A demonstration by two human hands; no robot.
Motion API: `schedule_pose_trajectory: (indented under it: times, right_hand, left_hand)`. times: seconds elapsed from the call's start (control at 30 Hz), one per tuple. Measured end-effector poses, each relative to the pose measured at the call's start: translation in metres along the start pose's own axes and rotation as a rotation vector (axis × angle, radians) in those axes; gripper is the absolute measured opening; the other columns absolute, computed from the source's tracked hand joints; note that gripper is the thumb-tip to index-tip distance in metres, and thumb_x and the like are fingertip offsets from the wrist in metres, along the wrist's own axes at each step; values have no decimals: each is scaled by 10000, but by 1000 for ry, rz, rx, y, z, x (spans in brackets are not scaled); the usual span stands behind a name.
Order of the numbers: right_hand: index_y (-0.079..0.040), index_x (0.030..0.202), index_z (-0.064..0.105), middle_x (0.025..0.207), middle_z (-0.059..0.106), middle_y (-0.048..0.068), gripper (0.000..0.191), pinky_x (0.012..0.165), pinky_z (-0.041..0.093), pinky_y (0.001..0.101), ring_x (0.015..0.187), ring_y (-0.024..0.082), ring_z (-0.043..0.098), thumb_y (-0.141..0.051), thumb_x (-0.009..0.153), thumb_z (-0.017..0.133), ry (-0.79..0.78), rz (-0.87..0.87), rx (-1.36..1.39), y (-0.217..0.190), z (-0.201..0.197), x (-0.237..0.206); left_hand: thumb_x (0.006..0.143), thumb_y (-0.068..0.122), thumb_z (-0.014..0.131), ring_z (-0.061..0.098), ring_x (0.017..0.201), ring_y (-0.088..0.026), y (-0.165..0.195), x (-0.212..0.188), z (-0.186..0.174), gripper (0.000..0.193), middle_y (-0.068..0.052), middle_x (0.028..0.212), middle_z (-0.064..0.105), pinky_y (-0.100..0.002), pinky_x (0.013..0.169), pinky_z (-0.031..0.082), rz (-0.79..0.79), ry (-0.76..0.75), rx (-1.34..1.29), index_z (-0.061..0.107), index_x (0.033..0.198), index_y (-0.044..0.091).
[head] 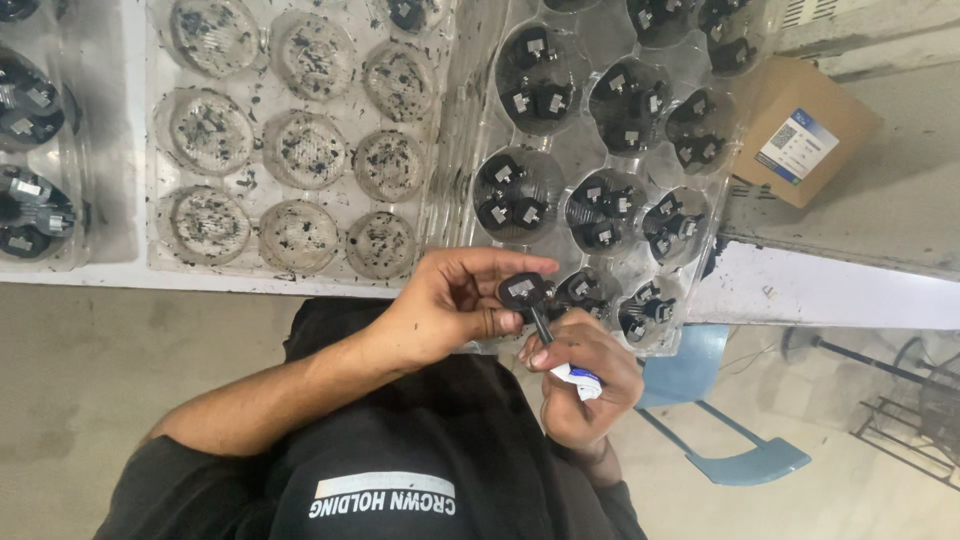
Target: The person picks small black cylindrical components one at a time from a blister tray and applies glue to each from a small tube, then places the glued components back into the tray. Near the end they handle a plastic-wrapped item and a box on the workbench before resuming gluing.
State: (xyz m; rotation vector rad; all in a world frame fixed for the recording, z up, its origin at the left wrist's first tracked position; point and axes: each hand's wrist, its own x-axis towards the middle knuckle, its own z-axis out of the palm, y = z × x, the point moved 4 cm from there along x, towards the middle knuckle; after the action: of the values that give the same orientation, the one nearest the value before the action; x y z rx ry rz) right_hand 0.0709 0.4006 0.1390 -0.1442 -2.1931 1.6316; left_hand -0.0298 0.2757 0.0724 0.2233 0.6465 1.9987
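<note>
We see our left hand (440, 305) near the edge of the table (800, 290). Its grip is tight on a small black part (524, 292), with the thumb on one side and the fingers on the other. The part has a little silver square on top. It is held up in the air, just in front of the full tray (600, 180). Our right hand (585, 375) is right beside it, and its grip is wrapped around a tool (560, 355) with a thin black shaft and a blue and white handle. The tip of the tool touches the black part from below. The full tray is clear plastic with round cups, and each cup holds a few black parts like the one in our hand. Next to it on the left lies an empty tray (290, 140) with round cups that have only dark bits and dust in them. At the far left edge is another tray (35, 150) with dark parts. A brown box (800, 130) with a blue and white label lies to the right of the full tray. Below the table, on the floor, stands a blue chair (730, 440).
</note>
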Motion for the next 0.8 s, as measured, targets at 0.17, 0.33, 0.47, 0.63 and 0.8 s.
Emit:
schedule_pose_trajectory:
  times: [0.17,0.33,0.47,0.63,0.8]
  right_hand:
    - [14,980,621,779,610,126,152,677,554,351,726,212,591,106,906,524,164,-32,141,3,1,-9]
    - [6,943,619,777,607,132,135,608,521,302,717,208,581,111,884,558,163,-64,146,3,0,-7]
    - [-5,898,625,724,640,85,174,620,482,287,680,212,618,117,797,553,94,-184,-59,-1,-1,1]
    - [-11,864,640,727,653,72,203,613,468,284,664,213,631,110,736,538,81,-174,-104,-2,-3,4]
    - [-17,848,646,735,664,73,190,625,466,279,680,211,639,112,743,554,73,-150,-123,-3,-4,3]
  left_hand:
    - [970,-84,684,670,1014,-91,-15,-3,0,468,-61,1151,712,-245,899,574,-9,-44,-54,610,1428,-29]
    - [973,3,693,673,1044,-102,-17,-6,0,434,-56,1264,706,-277,903,589,-16,-121,-69,601,1397,-14]
    - [1003,33,718,667,964,-134,-19,-8,-3,445,-115,1215,716,-294,870,588,-44,-132,-61,618,1433,-21]
    - [977,53,714,684,1040,-131,-20,-6,-3,437,-115,1393,676,-304,889,608,-22,-125,-27,608,1397,-5]
    - [983,64,708,693,1012,-133,-22,-6,-5,420,-129,1387,679,-306,871,613,-53,-121,-40,620,1388,-2]
